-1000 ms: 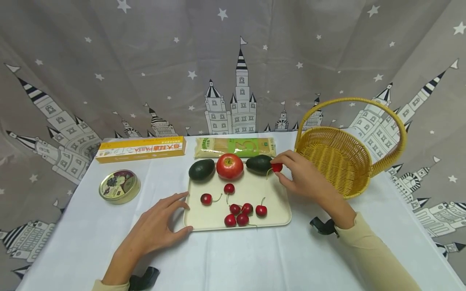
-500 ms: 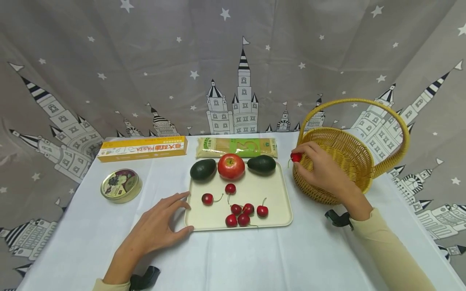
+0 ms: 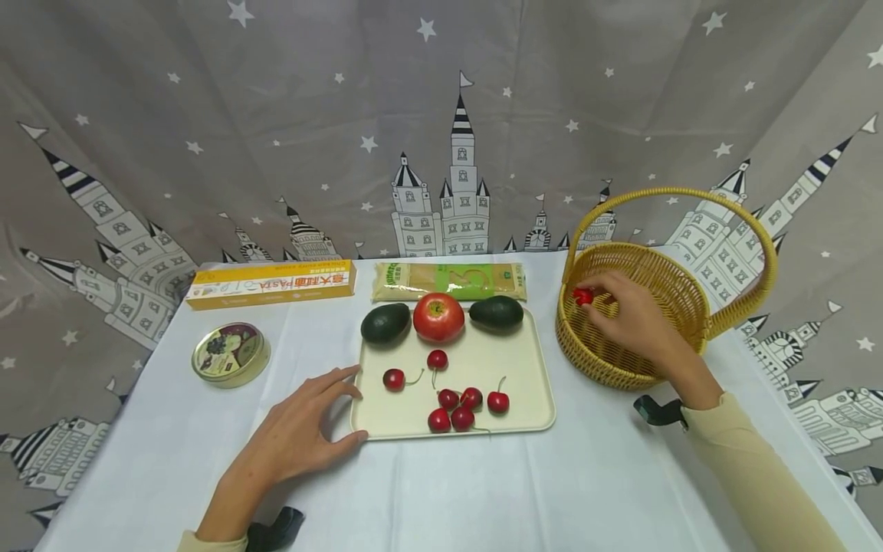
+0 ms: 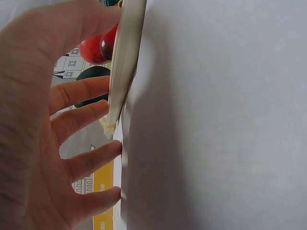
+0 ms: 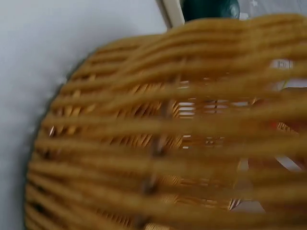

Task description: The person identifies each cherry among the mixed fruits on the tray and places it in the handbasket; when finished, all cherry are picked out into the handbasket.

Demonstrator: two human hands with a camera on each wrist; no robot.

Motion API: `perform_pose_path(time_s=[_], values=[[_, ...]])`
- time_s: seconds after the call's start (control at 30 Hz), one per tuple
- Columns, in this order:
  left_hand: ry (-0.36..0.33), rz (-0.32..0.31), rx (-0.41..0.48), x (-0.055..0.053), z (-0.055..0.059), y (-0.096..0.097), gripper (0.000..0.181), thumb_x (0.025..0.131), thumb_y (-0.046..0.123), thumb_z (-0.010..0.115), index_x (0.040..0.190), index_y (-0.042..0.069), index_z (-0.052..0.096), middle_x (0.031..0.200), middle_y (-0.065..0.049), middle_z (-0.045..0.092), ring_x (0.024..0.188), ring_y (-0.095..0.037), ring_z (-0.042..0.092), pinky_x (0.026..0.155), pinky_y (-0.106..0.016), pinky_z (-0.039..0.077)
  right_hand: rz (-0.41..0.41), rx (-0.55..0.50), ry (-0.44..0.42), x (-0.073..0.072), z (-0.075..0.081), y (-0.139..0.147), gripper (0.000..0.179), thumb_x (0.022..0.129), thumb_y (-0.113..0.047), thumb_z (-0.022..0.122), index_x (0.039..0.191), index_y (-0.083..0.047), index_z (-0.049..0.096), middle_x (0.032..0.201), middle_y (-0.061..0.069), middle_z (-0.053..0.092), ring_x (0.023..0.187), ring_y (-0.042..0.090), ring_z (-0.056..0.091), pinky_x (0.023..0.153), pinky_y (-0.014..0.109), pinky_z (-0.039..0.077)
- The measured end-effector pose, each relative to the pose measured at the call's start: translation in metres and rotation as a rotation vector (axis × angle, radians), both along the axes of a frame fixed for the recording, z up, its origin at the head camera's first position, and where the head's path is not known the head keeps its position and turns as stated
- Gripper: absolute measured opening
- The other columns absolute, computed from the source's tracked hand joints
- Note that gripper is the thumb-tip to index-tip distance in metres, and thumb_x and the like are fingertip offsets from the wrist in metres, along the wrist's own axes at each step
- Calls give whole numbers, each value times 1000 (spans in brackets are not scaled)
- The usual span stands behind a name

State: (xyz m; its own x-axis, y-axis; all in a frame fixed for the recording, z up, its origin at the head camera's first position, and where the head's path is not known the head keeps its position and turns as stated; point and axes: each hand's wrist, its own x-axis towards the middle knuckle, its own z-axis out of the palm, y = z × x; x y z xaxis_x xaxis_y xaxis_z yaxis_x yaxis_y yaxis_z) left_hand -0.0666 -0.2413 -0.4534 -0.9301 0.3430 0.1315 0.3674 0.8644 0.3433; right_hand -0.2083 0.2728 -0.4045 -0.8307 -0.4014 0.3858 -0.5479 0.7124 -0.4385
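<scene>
In the head view my right hand (image 3: 636, 318) pinches a red cherry (image 3: 582, 296) inside the opening of the yellow wicker basket (image 3: 596, 373). The basket's woven wall (image 5: 144, 124) fills the right wrist view and hides that hand. My left hand (image 3: 300, 425) rests with spread fingers at the left edge of a cream tray (image 3: 403, 425); fingertips and thumb touch its rim. Along the back of the tray lie two dark green avocados (image 3: 385, 323) with a red pomegranate-like fruit (image 3: 438, 317) between them. Several cherries (image 3: 463, 418) lie on the tray's front half.
Behind the tray lies a green and tan noodle packet (image 3: 450, 281). A yellow pasta box (image 3: 271, 284) stands at the back left, with a round tin (image 3: 231, 354) in front of it. The basket's tall handle (image 3: 672, 190) arches over its opening.
My right hand has carried the cherry rightward from beside the right avocado, over the basket's rim and into its opening. My left hand has stayed at the tray's edge.
</scene>
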Motion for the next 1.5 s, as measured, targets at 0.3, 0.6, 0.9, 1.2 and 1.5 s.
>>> perform_pose_path(time_s=[0.3,0.6,0.9,1.2,1.5], values=[[13,-3,1,0,1,-1,51,80,52,90,119,24,72,160,-1,56,142,-32,57,106,-57,56,-36,75,-95,-7,-4,14,31,95,1,77,125,-4,71,118,16,71,108,40,73,88,58,62],[-1,0,1,0,1,-1,51,81,53,89,120,25,72,161,0,55,143,-32,57,107,-58,55,-72,136,-145,-13,-10,21,32,96,0,74,127,-3,71,119,19,70,108,41,72,87,58,61],[-2,1,-3,0,1,1,50,81,49,90,120,25,71,161,-2,55,143,-33,57,107,-58,56,-99,219,-191,-16,-16,25,30,96,-3,72,126,0,71,122,23,71,105,40,72,89,58,60],[-5,5,1,1,-1,1,48,81,49,89,119,26,71,161,0,54,143,-32,57,106,-57,56,-114,264,-232,-17,-18,23,30,98,-2,72,127,0,70,125,24,68,108,42,71,92,59,59],[-10,8,-4,1,-1,1,48,82,50,89,120,27,71,162,0,54,144,-32,56,106,-57,56,-116,301,-238,-19,-19,24,31,100,-8,71,131,-2,70,131,25,62,107,41,68,92,60,58]])
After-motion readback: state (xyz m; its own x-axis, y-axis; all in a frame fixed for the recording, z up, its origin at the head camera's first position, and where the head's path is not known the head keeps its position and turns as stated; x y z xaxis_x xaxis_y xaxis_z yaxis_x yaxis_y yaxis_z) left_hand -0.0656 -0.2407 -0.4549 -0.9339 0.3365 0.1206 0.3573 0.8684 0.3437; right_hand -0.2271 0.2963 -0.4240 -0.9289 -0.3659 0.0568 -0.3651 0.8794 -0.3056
